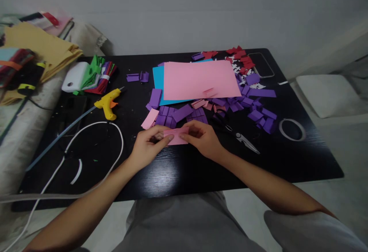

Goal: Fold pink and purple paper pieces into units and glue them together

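Observation:
Between my two hands is a small piece of pink paper, held low over the front half of the black table. My left hand pinches its left end, thumb on top. At the right end, my right hand pinches it with thumb and fingers. Just behind the hands lie folded purple paper pieces and a pink strip. A large pink sheet rests over a blue sheet farther back. Scissors lie to the right of my right hand.
A yellow glue gun with a long glue stick lies left, near a looping white cable. Bundled coloured paper sits behind it. A tape roll and red scraps are on the right side of the table.

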The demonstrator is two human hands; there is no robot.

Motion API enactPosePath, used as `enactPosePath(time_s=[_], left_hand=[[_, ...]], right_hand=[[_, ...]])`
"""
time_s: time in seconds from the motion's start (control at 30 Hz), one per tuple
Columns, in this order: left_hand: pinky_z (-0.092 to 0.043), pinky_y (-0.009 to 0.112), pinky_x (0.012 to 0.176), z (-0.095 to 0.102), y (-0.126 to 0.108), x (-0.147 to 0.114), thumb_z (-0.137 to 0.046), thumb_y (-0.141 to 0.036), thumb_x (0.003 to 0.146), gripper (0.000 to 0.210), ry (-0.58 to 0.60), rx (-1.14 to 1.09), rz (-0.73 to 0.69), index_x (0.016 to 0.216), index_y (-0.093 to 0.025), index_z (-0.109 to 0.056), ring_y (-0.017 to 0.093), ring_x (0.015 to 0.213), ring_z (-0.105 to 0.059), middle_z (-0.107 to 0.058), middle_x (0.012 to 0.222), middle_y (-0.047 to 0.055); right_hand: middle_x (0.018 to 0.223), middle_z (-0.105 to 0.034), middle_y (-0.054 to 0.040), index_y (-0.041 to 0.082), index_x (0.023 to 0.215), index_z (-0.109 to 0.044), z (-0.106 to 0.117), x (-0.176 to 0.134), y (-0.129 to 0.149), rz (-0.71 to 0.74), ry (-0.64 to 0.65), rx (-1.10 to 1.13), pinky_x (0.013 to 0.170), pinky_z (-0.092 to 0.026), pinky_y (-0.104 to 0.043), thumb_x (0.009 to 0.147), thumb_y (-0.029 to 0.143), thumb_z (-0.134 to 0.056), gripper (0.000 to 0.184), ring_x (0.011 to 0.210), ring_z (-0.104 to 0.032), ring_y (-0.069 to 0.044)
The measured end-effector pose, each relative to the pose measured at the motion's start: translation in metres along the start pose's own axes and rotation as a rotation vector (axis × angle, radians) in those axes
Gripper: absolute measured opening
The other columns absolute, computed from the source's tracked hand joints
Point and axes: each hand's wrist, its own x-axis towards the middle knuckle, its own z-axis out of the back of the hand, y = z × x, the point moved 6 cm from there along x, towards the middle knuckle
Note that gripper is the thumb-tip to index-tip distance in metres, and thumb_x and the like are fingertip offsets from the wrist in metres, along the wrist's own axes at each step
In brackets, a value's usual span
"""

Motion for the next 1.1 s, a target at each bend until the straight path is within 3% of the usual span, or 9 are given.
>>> enactPosePath(time_s=[0.23, 0.37, 0.47, 0.53, 0.6, 0.73, 0.83, 0.93, 1.1], left_hand=[[-0.056, 0.024, 0.06, 0.005, -0.006, 0.002, -0.076, -0.027, 0.089, 0.008, 0.01, -0.036, -0.049, 0.09, -0.02, -0.081, 0.014, 0.063, -0.07, -0.079, 0.083, 0.004], [-0.057, 0.026, 0.064, 0.006, -0.009, 0.002, -0.07, -0.024, 0.093, 0.012, 0.057, -0.073, -0.072, 0.089, -0.019, -0.081, 0.014, 0.063, -0.071, -0.08, 0.099, 0.008], [-0.056, 0.026, 0.064, 0.007, -0.011, 0.0, -0.066, -0.019, 0.095, 0.015, 0.063, -0.037, -0.108, 0.094, -0.02, -0.081, 0.013, 0.064, -0.071, -0.08, 0.102, 0.008], [-0.056, 0.027, 0.065, 0.007, -0.014, -0.002, -0.063, -0.018, 0.096, 0.019, 0.095, -0.007, -0.157, 0.099, -0.021, -0.081, 0.013, 0.067, -0.071, -0.079, 0.105, 0.008], [-0.057, 0.028, 0.068, 0.006, -0.016, -0.004, -0.062, -0.019, 0.097, 0.02, 0.139, 0.012, -0.208, 0.104, -0.021, -0.081, 0.016, 0.073, -0.072, -0.078, 0.109, 0.009], [-0.06, 0.03, 0.075, 0.005, -0.018, -0.005, -0.07, -0.025, 0.096, 0.01, 0.091, 0.113, -0.259, 0.099, -0.019, -0.077, 0.019, 0.085, -0.074, -0.078, 0.098, 0.009], [-0.059, 0.026, 0.07, 0.006, -0.013, -0.004, -0.079, -0.028, 0.091, 0.015, -0.014, 0.121, -0.195, 0.1, -0.02, -0.071, 0.016, 0.074, -0.072, -0.077, 0.086, 0.003], [-0.059, 0.026, 0.068, 0.003, -0.006, -0.002, -0.082, -0.035, 0.089, 0.025, 0.002, 0.141, -0.122, 0.107, -0.02, -0.073, 0.016, 0.073, -0.074, -0.08, 0.087, 0.002], [-0.057, 0.026, 0.07, 0.004, -0.006, -0.002, -0.08, -0.036, 0.092, 0.018, 0.012, 0.261, -0.152, 0.102, -0.021, -0.081, 0.016, 0.075, -0.075, -0.083, 0.093, 0.004]], right_hand=[[0.092, -0.083, -0.0024, 0.025, 0.086, -0.083, 0.003, 0.001, 0.006, 0.032, 0.024, 0.02, 0.09, -0.061, -0.038, 0.078, 0.029, -0.083, 0.009, 0.089, -0.077, -0.021], [0.092, -0.084, -0.001, 0.027, 0.087, -0.086, 0.007, -0.001, 0.007, -0.014, 0.028, 0.026, 0.096, -0.059, -0.039, 0.08, 0.023, -0.072, 0.016, 0.096, -0.076, -0.022], [0.097, -0.083, -0.0028, 0.026, 0.091, -0.086, 0.005, -0.002, 0.007, -0.032, 0.073, 0.088, 0.093, -0.06, -0.038, 0.087, 0.029, -0.068, 0.019, 0.093, -0.076, -0.021], [0.101, -0.083, -0.0034, 0.025, 0.096, -0.084, 0.003, -0.003, 0.008, -0.008, 0.064, 0.1, 0.092, -0.061, -0.037, 0.087, 0.034, -0.075, 0.016, 0.095, -0.076, -0.021], [0.104, -0.083, -0.0028, 0.026, 0.101, -0.082, 0.003, -0.003, 0.008, 0.024, 0.029, 0.089, 0.094, -0.062, -0.036, 0.079, 0.034, -0.087, 0.024, 0.099, -0.077, -0.021], [0.103, -0.083, -0.0031, 0.024, 0.103, -0.08, -0.001, -0.004, 0.002, 0.012, 0.014, 0.042, 0.094, -0.063, -0.038, 0.075, 0.036, -0.093, 0.033, 0.097, -0.079, -0.022], [0.099, -0.084, -0.0029, 0.025, 0.102, -0.081, 0.0, -0.006, 0.002, 0.03, 0.008, -0.034, 0.092, -0.064, -0.038, 0.079, 0.04, -0.09, 0.029, 0.093, -0.08, -0.022], [0.098, -0.084, -0.0024, 0.026, 0.103, -0.082, 0.0, -0.008, 0.005, 0.088, 0.001, -0.105, 0.089, -0.065, -0.037, 0.084, 0.04, -0.086, 0.024, 0.091, -0.08, -0.022], [0.095, -0.084, -0.0018, 0.027, 0.102, -0.082, 0.0, -0.009, 0.008, 0.131, -0.013, -0.18, 0.083, -0.064, -0.035, 0.087, 0.04, -0.083, 0.02, 0.087, -0.08, -0.021]])
